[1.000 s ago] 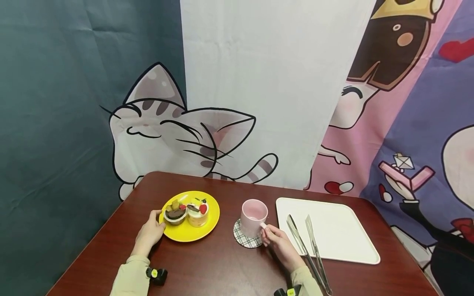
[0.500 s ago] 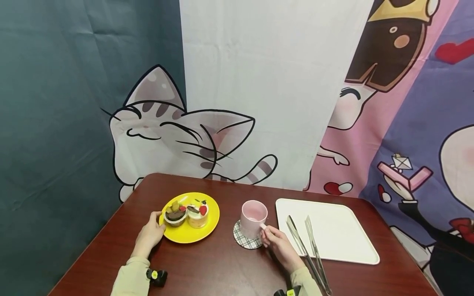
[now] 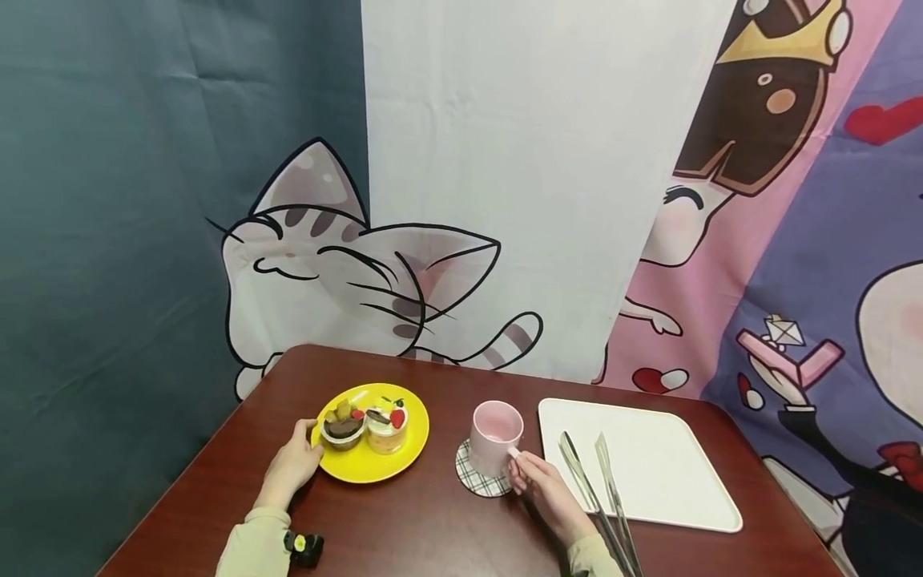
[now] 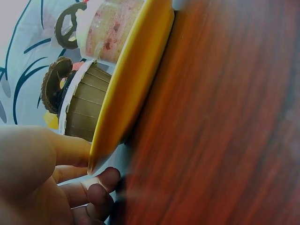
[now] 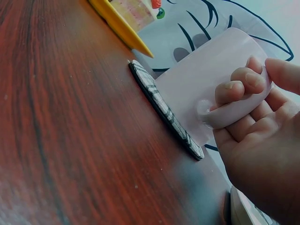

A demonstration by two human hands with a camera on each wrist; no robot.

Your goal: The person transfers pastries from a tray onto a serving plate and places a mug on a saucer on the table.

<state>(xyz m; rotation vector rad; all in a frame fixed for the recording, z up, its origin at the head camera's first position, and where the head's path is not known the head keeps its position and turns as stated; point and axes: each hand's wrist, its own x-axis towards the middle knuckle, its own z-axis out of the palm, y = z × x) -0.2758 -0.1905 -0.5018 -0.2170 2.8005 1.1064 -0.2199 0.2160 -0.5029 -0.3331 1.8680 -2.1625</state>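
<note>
A yellow plate carries two small desserts: a chocolate cupcake in a fluted cup and a layered cream cake topped with fruit. At the plate's left rim my left hand pinches the edge, thumb above and fingers below. A pink mug stands upright on a round plaid coaster. My right hand grips the mug's handle, with fingers curled through the loop and the thumb at its top.
A white tray lies at the right of the brown table. Metal tongs rest across its near left edge, handles toward me. A cartoon-printed curtain hangs behind the table.
The head view has tilted up slightly, so everything sits a little lower in it. Both hands keep their hold on the plate and mug, which have not visibly moved on the table.
</note>
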